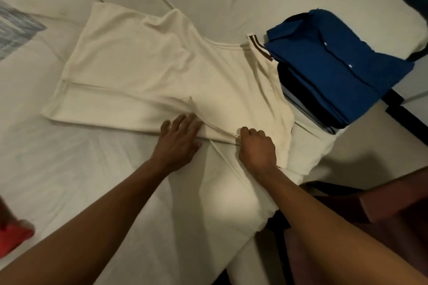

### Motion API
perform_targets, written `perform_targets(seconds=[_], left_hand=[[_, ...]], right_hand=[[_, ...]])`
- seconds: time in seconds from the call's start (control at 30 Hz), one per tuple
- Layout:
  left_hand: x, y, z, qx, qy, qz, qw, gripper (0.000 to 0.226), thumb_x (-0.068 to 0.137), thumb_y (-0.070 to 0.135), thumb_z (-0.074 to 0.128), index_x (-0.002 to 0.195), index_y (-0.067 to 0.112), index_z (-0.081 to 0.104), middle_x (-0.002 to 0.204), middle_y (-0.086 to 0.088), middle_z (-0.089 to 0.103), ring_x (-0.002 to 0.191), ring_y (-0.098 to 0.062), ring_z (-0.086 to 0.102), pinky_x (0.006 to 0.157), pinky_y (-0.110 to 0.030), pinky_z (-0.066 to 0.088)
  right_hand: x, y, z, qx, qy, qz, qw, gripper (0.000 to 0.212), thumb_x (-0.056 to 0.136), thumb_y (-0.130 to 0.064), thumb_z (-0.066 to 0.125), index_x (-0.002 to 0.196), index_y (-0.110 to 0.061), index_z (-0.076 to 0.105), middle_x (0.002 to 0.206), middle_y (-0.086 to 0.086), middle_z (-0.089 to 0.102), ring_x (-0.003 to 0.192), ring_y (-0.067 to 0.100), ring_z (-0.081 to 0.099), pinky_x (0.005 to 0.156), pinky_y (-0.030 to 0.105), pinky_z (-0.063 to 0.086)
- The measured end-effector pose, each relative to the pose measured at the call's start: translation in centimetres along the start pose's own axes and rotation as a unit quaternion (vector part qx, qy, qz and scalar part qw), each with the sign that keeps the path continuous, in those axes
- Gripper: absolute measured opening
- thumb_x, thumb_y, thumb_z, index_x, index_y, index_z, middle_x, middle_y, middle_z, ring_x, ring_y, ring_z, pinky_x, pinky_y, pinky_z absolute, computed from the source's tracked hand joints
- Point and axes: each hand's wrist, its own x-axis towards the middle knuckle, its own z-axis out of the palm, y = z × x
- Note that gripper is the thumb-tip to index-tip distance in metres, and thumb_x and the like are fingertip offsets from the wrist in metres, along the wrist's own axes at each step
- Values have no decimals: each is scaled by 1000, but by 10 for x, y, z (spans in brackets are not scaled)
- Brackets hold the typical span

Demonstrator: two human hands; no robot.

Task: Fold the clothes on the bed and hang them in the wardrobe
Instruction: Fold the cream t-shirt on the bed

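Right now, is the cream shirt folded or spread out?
Partly folded: the cream shirt lies on the bed, its near side doubled over.

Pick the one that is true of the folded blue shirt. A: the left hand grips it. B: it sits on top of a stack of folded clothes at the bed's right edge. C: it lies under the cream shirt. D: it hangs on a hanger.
B: the blue shirt tops a stack of darker folded clothes beside the cream shirt, away from both hands.
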Motion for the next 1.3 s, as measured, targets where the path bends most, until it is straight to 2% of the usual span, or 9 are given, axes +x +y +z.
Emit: perform_targets(seconds=[0.1, 0.27, 0.47, 0.7, 0.83, 0.9, 1.03, 1.17, 1.3], left_hand=[[4, 9, 1, -11, -7, -36, 999, 68, 91, 57, 31, 148, 21, 40, 159, -7, 33, 144, -31, 31, 107, -57, 31], [10, 11, -1, -7, 8, -63, 998, 76, 87, 67, 28, 149, 25, 39, 161, -8, 30, 141, -34, 34, 102, -57, 36], [16, 19, 8, -13, -15, -155, 988, 93, 80, 83, 9, 159, 34, 6, 168, -2, 4, 152, -32, 8, 114, -59, 18], [18, 22, 18, -39, -20, -209, 977, 98, 80, 86, 4, 159, 29, -9, 166, -1, -18, 152, -27, -17, 117, -62, -4], [19, 23, 19, -42, -16, -209, 977, 94, 83, 83, 0, 159, 29, -9, 165, 0, -20, 152, -26, -20, 117, -62, -6], [18, 24, 19, -43, -12, -209, 977, 92, 83, 81, -1, 159, 30, -9, 166, 0, -19, 152, -26, -20, 117, -61, -7], [16, 22, 18, -51, -10, -203, 978, 87, 86, 78, -1, 159, 31, -9, 165, 3, -19, 151, -24, -22, 117, -61, -9], [13, 15, 15, -44, -9, -181, 982, 76, 92, 71, -1, 158, 34, -10, 165, 7, -21, 151, -20, -23, 118, -59, -10], [8, -3, 13, -36, 3, -136, 990, 71, 93, 63, -3, 158, 35, -7, 165, 7, -20, 150, -19, -24, 119, -58, -10]], right_hand=[[-2, 35, -13, -18, -72, 15, 997, 29, 88, -10, 50, 117, -9, 56, 110, 10, 64, 101, 34, 60, 71, 35, 34], [30, 93, -43, 98, -183, 106, 972, 44, 91, -30, 61, 133, -21, 58, 130, 13, 60, 115, 33, 59, 87, 35, 47], [70, 142, -40, 334, -246, 143, 899, 10, 87, -16, 71, 95, -12, 68, 87, 8, 65, 73, 20, 59, 62, 28, 47], [70, 151, -19, 219, -195, 113, 949, 29, 83, -40, 74, 93, -21, 56, 88, 7, 68, 85, 27, 65, 72, 38, 54], [65, 131, -24, 139, -158, 145, 967, 43, 83, -31, 67, 118, -14, 47, 112, 12, 63, 105, 34, 59, 82, 40, 50], [52, 111, -26, 74, -37, 121, 989, 45, 83, -19, 66, 122, -8, 44, 118, 17, 56, 109, 37, 54, 83, 44, 47], [26, 54, -21, -7, 173, -32, 984, 22, 80, -13, 62, 100, -10, 55, 91, 13, 56, 82, 32, 54, 63, 40, 41], [15, -11, -5, 86, 104, -211, 968, 22, 80, -15, 62, 101, -12, 61, 94, 10, 59, 86, 32, 58, 64, 41, 45], [27, -53, 8, 115, 70, -258, 957, 39, 87, -14, 42, 120, -7, 63, 122, 16, 63, 114, 38, 59, 88, 47, 52]])
